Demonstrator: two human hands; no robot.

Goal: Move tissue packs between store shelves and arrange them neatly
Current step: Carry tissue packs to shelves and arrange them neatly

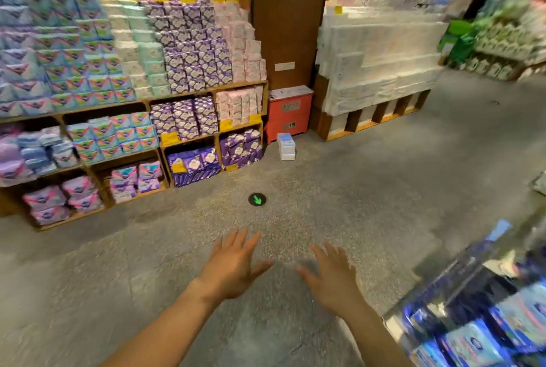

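- The wooden shelf [206, 92], left of the red box [289, 112], carried glossy film-wrapped packs in blocky rows.
- White tissue bales [378, 71], right of the red box, looked soft, bulky and light.
- A small stack of tissue packs [286, 146] stood on the floor [354, 189] just in front of the red box. They were probably light, squashy and slick (best gripped by the short sides, I judged).
- The left hand [233, 263] and right hand [334, 275] hovered well short of the red box, fingers spread, holding nothing.
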